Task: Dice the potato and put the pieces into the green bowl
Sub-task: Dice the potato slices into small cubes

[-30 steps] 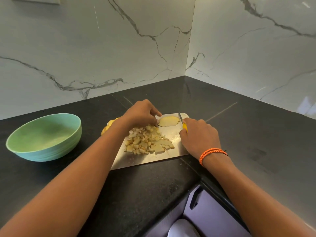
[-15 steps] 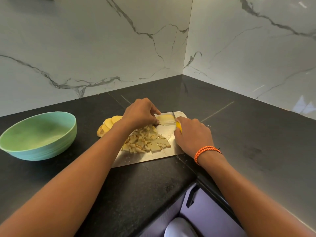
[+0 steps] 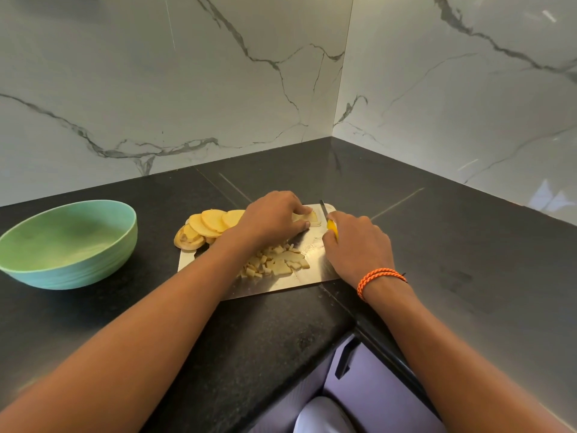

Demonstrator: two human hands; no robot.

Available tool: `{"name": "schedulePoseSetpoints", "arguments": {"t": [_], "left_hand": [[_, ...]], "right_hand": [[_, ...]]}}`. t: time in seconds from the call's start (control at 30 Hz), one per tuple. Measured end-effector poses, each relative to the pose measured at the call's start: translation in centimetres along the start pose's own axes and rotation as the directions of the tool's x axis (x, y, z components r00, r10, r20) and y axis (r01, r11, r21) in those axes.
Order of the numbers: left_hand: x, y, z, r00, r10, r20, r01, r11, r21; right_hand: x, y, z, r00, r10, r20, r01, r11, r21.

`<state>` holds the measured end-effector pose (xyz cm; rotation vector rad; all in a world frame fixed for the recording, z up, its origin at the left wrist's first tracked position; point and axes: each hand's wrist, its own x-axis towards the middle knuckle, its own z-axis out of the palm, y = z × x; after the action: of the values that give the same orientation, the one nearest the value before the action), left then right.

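Green bowl (image 3: 67, 242) at your 9 o'clock, on the black counter (image 3: 437, 245): nothing in it that shows. No pieces moved over yet.

Next right, at the board's 10 o'clock corner: fan of whole potato slices (image 3: 212, 225), uncut, partly off the steel cutting board (image 3: 315, 271). That is the bulk of what's left to dice.

Your left hand (image 3: 271, 218), fingers curled down, pins one slice (image 3: 309, 217) at the board's 12 o'clock end. Below it, toward 6 o'clock, a pile of diced pieces (image 3: 274, 264), a few chunks in it not yet cut small.

Your right hand (image 3: 359, 245) is wrapped round the yellow-handled knife (image 3: 331, 225), blade tip pointing to 12 o'clock, just beside the pinned slice.

Judgement: roughly a third to half through the cutting; transfer step not begun. Remaining: this slice, the fanned stack, then everything into the bowl.
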<state>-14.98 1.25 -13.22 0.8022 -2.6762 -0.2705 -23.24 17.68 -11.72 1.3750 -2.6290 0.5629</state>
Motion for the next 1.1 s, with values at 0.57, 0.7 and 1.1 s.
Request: {"name": "schedulePoseSetpoints", "arguments": {"t": [0.57,0.7,1.1], "left_hand": [[0.4,-1.1,-0.5,0.993,-0.112,-0.046,0.111,0.994,-0.023],[0.5,-0.6,0.3,0.992,-0.117,-0.054,0.119,0.992,0.034],[0.1,-0.1,0.0,0.994,-0.096,-0.042,0.098,0.995,0.036]], "right_hand": [[-0.3,-0.3,-0.1,0.999,-0.027,0.036,0.027,1.0,-0.004],[-0.1,-0.7,0.2,0.998,-0.041,0.048,0.042,0.999,-0.024],[-0.1,-0.2,0.4,0.998,-0.049,-0.025,0.049,0.999,-0.006]]}}
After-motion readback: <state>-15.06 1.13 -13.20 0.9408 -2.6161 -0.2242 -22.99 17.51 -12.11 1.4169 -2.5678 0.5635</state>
